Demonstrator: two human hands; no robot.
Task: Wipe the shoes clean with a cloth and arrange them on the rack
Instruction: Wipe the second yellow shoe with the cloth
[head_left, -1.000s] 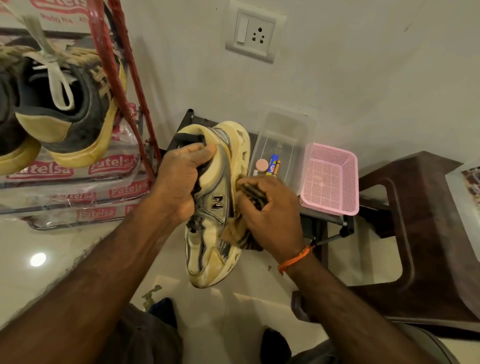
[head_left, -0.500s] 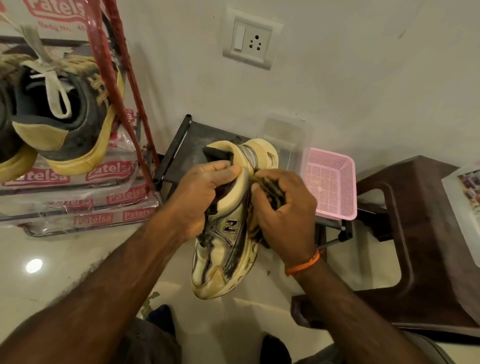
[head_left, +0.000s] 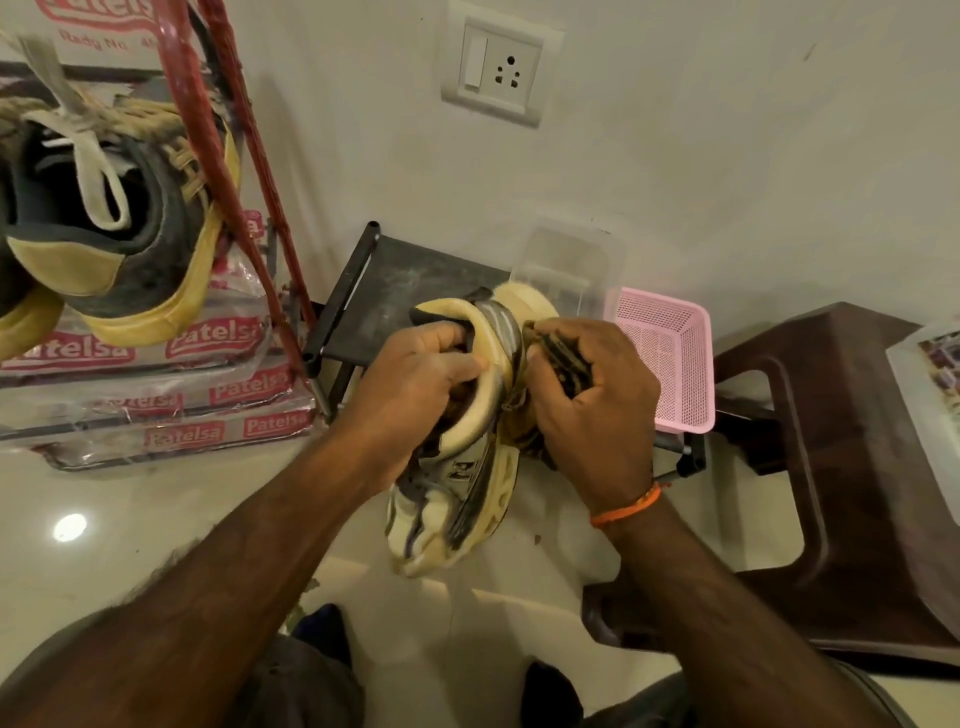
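A cream and grey sneaker (head_left: 457, 499) with an N logo hangs in the air, toe down, at the middle of the view. My left hand (head_left: 415, 384) grips its heel collar, fingers inside the opening. My right hand (head_left: 587, 400) is closed on a dark striped cloth (head_left: 563, 358) pressed against the sneaker's right side near the heel. At upper left a dark grey and yellow shoe (head_left: 119, 223) sits on the red-framed rack (head_left: 228, 171).
A low black metal stand (head_left: 400, 280) stands by the wall with a clear plastic box (head_left: 566, 260) and a pink mesh basket (head_left: 670, 358) on it. A dark brown stool (head_left: 841, 467) stands at right. Stacked Patelsa packets (head_left: 156, 395) lie under the rack.
The cloth hand has slid up the sneaker's side from the middle to the heel. The sneaker has dropped slightly and tilted, and now covers the items in the clear box.
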